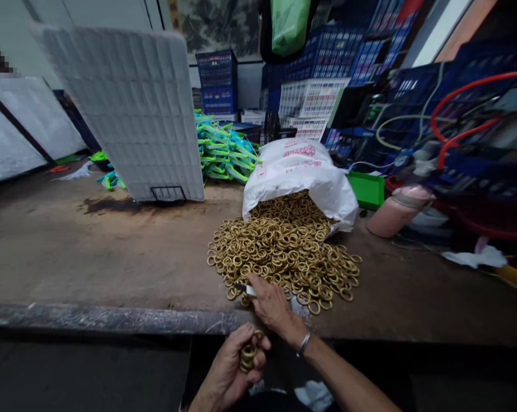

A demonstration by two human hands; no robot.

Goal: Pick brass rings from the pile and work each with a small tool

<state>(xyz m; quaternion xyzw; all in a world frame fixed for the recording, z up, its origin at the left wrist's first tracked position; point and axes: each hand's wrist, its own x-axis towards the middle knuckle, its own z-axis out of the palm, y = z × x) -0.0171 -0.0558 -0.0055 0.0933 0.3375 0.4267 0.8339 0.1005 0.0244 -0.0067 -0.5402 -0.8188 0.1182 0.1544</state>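
Several brass-coloured rings (247,357) are gathered in my left hand (230,366), whose fingers curl round them just in front of the table edge. My right hand (273,306) reaches to the near side of a heap of the same rings (279,246). Between its fingers is a small white tool with a dark tip (250,290), its exact kind too small to tell. The heap spills onto the table from the mouth of a white sack (297,163) with red print. A metal bangle (303,343) circles my right wrist.
On the wooden table (91,257) a white ribbed panel (130,114) stands upright at left, with green and blue pieces (224,149) behind it. A pink bottle (398,212), a green tray (366,190) and red hoses (442,126) are at right. Stacked crates (314,97) fill the back.
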